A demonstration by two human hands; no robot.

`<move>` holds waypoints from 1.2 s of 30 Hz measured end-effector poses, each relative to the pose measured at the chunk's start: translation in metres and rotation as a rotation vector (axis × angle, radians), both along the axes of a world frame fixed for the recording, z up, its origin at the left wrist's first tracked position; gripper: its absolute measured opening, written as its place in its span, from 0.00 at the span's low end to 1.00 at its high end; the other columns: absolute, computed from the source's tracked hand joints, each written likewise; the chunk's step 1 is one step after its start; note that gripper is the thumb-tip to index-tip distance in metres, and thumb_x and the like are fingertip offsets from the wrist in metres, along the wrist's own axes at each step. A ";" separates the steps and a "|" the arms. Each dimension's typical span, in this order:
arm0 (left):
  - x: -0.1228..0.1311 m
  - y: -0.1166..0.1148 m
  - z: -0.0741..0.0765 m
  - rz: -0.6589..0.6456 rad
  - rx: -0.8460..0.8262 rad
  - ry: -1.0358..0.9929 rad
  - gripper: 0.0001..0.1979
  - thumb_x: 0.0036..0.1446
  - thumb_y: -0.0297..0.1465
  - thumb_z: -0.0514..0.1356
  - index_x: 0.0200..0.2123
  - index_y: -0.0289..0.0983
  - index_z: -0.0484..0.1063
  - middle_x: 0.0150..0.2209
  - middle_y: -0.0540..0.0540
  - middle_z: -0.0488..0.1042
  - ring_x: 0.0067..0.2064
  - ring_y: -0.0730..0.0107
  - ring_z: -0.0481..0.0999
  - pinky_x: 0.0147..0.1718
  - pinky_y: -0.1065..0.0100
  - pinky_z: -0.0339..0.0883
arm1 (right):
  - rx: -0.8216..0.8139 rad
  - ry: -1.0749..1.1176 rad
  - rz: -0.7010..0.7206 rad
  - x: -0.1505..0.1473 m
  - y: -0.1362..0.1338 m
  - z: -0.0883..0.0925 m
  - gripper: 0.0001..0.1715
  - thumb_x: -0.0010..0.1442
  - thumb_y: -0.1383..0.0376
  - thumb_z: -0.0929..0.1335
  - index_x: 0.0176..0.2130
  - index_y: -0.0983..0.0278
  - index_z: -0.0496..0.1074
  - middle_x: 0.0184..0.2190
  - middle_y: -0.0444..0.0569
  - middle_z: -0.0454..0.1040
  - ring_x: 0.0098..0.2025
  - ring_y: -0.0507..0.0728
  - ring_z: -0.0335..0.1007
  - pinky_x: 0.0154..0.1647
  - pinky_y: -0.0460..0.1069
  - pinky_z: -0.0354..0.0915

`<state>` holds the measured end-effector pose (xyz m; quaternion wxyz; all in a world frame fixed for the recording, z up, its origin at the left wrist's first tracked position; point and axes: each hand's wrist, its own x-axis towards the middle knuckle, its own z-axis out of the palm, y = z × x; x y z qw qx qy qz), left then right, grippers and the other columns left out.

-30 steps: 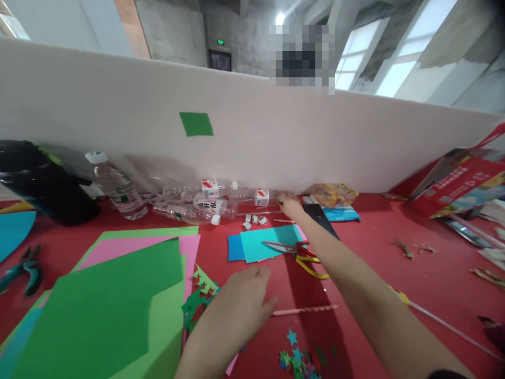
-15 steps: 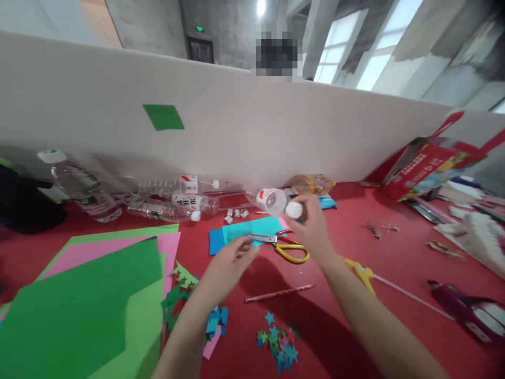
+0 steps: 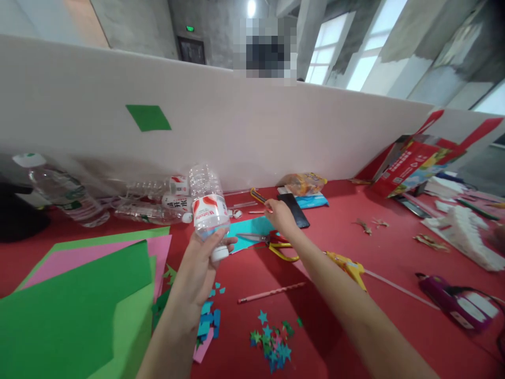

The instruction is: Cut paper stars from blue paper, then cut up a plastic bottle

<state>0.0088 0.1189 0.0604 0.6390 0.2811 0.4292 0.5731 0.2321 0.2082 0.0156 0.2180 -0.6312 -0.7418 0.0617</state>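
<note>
My left hand is closed around the neck end of a clear plastic water bottle. Its white cap points down toward me and a red and white label wraps its middle. My right hand reaches to the back of the table, its fingers closed on a slim yellow and dark utility knife. Under that forearm lie scissors with red and yellow handles, their blades over blue paper. A black phone-like slab rests just right of my right hand.
More plastic bottles line the white partition. Colored paper sheets cover the left side. Paper stars and a pink pencil lie in front. A yellow glue gun and a purple device are to the right.
The bottle has passed from my right hand to my left, moving left and tilting cap-down. My right hand has moved back and taken hold of the utility knife.
</note>
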 end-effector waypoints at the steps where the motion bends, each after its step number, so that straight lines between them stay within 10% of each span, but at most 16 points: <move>1: -0.001 0.001 -0.003 -0.008 -0.008 -0.021 0.20 0.46 0.28 0.69 0.44 0.35 0.72 0.37 0.47 0.77 0.31 0.74 0.78 0.27 0.76 0.71 | -0.006 -0.024 -0.065 0.005 0.015 -0.004 0.18 0.66 0.61 0.67 0.54 0.64 0.69 0.52 0.54 0.70 0.48 0.60 0.72 0.47 0.58 0.70; 11: 0.001 0.005 -0.006 0.024 -0.188 -0.105 0.10 0.44 0.19 0.66 0.34 0.30 0.74 0.34 0.45 0.77 0.29 0.74 0.77 0.27 0.77 0.72 | -0.017 0.085 -0.220 0.017 0.050 -0.035 0.17 0.66 0.61 0.67 0.52 0.65 0.69 0.51 0.53 0.71 0.48 0.60 0.72 0.47 0.59 0.70; 22: -0.012 0.003 -0.008 -0.200 -0.177 -0.379 0.30 0.38 0.21 0.60 0.49 0.40 0.73 0.46 0.43 0.78 0.55 0.46 0.73 0.52 0.41 0.69 | -0.246 0.559 0.311 0.030 -0.063 0.047 0.10 0.54 0.65 0.72 0.39 0.61 0.78 0.36 0.45 0.79 0.38 0.56 0.74 0.39 0.49 0.68; 26: -0.012 0.001 -0.011 -0.261 -0.123 -0.377 0.28 0.41 0.21 0.61 0.50 0.40 0.74 0.44 0.41 0.80 0.53 0.47 0.74 0.52 0.42 0.70 | -0.295 0.834 0.249 0.026 -0.086 0.061 0.12 0.50 0.67 0.74 0.38 0.60 0.78 0.36 0.45 0.77 0.38 0.56 0.74 0.42 0.51 0.69; 36: 0.002 -0.008 -0.001 -0.225 0.028 -0.239 0.27 0.39 0.21 0.64 0.47 0.37 0.76 0.43 0.43 0.81 0.53 0.47 0.74 0.53 0.48 0.70 | -0.239 1.722 0.172 -0.049 -0.093 0.016 0.17 0.53 0.59 0.74 0.43 0.58 0.73 0.38 0.47 0.80 0.43 0.59 0.75 0.47 0.56 0.69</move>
